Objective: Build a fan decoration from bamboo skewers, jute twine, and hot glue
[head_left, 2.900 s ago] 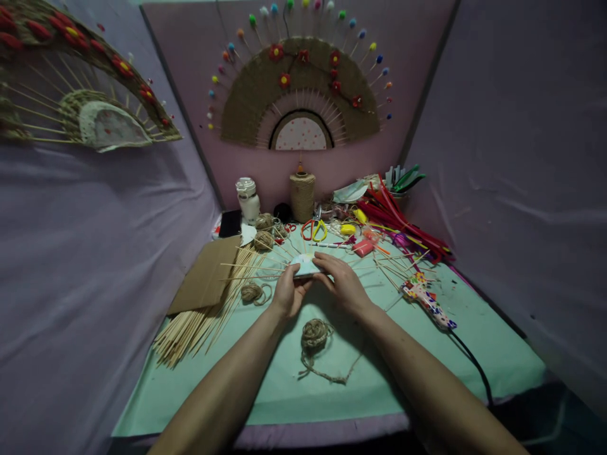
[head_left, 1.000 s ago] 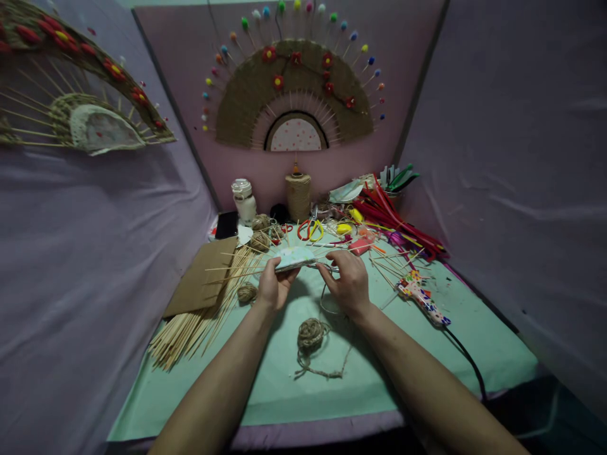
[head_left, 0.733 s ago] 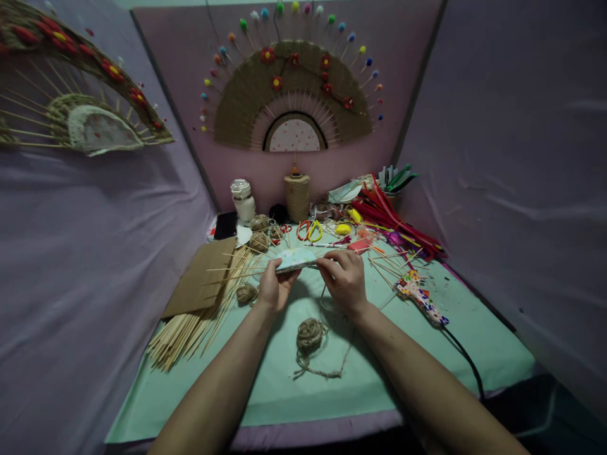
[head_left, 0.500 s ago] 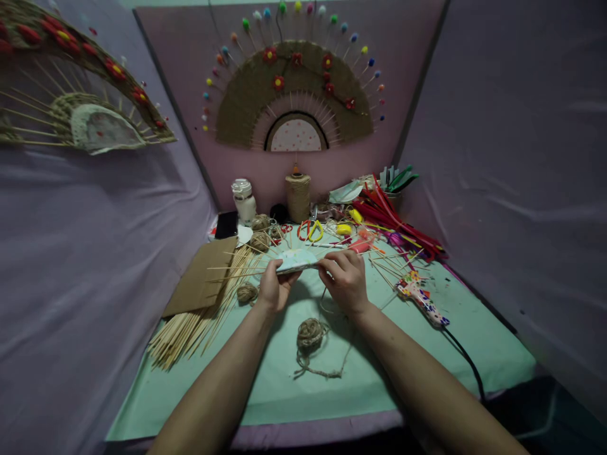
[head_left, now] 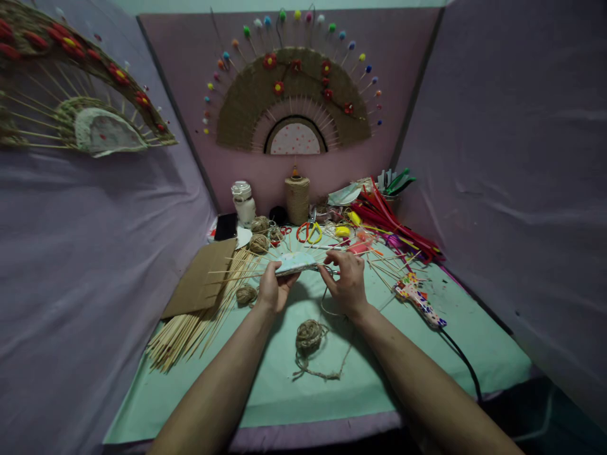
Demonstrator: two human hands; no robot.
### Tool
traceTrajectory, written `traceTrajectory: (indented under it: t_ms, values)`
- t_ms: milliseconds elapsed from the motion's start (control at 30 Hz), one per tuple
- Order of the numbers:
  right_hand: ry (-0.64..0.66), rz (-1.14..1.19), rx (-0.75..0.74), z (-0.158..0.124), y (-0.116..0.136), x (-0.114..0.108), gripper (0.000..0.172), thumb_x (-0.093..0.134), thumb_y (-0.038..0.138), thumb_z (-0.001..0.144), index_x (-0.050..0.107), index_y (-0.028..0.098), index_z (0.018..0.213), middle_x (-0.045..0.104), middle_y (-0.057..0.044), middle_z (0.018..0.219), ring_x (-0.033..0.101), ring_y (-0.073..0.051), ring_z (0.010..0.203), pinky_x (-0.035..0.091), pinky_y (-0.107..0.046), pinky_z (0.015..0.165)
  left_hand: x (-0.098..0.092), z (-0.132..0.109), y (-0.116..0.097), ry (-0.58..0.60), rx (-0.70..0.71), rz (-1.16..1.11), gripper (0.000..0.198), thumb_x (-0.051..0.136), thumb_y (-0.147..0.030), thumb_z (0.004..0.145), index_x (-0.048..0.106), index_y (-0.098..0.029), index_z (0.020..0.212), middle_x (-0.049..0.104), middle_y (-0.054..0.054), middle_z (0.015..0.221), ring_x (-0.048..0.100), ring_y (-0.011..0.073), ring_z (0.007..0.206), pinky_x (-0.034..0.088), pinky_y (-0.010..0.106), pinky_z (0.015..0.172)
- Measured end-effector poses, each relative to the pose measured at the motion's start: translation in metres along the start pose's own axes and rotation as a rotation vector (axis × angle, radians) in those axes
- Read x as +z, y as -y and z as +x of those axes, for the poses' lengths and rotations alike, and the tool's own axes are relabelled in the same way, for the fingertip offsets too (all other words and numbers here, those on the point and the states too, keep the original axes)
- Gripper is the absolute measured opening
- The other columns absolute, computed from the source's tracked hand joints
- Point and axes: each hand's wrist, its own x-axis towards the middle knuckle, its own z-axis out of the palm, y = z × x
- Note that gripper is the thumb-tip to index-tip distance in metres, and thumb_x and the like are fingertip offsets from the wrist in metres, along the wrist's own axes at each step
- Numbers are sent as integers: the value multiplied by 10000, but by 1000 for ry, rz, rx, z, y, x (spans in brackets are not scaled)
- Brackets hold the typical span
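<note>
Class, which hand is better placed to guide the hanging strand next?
Probably the right hand: the strand hangs just beside it, while the left hand holds the half-disc.

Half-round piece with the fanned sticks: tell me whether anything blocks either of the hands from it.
Nothing visible blocks them. The left hand grips the half-round piece, thumb on top; the right hand is at its right end, contact unclear. The frontmost twine ball lies on the green cloth, in neither hand's way.

Passable along near edge of desk (head_left: 313,404) between forearms (head_left: 232,366), in front of yarn ball (head_left: 309,335). Blocked left by stick bundle (head_left: 177,344) and cardboard (head_left: 202,278), right by glue gun (head_left: 422,304), ahead by scissors (head_left: 303,233).
</note>
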Motion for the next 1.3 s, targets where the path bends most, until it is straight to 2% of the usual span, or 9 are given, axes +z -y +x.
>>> traceTrajectory:
  t_ms: [167,400,667,933,1067,1167,1233,1300]
  values:
    - [61,5,-25,0,1,-2,134,635,244,879,626,224,1011,701,-45,970,599,-217,950,346,-377,865,-1,0,-2,10,0,-12,218,524,-114,806,677,-108,960,734,77,778,689,158,721,599,257,679]
    - [94,-35,-57,2,5,-6,41,641,257,900,677,239,911,723,-16,900,585,-199,897,316,-386,856,-1,0,0,8,11,35,175,512,-122,790,667,-105,868,719,77,748,681,158,716,596,264,688]
    - [104,-64,-57,4,6,-7,50,670,247,876,664,238,827,730,11,846,565,-196,875,291,-385,837,-2,2,0,4,38,89,118,519,-110,749,635,-114,771,713,82,744,698,193,797,606,307,710]
    - [106,-179,-125,2,3,0,71,638,199,875,622,218,808,720,-4,832,574,-199,873,294,-392,852,-1,0,2,-15,33,100,92,533,-104,744,622,-126,753,712,72,753,697,188,785,606,316,716]
    - [121,-65,-39,0,-1,1,8,618,229,897,623,223,897,715,-20,877,595,-207,892,319,-381,845,-2,2,1,-31,24,69,91,543,-107,755,627,-121,786,708,75,752,683,170,723,601,301,698]
    - [27,22,8,-1,-4,-2,145,601,273,910,597,217,1044,703,-56,982,612,-220,935,355,-380,854,-4,4,-2,-32,25,38,92,538,-111,779,627,-123,798,700,63,729,658,140,652,593,266,661]
    - [-34,71,10,0,-4,-5,136,602,270,902,598,216,1026,694,-61,965,616,-221,921,378,-387,859,-4,5,-4,-20,26,21,102,531,-112,794,632,-120,805,707,70,742,663,140,664,591,254,649]
    - [-24,146,11,0,-1,-8,53,609,260,882,616,219,916,683,-49,870,609,-214,854,398,-385,832,-5,6,-6,2,24,1,114,536,-117,800,646,-116,832,723,83,786,679,151,717,595,254,665]
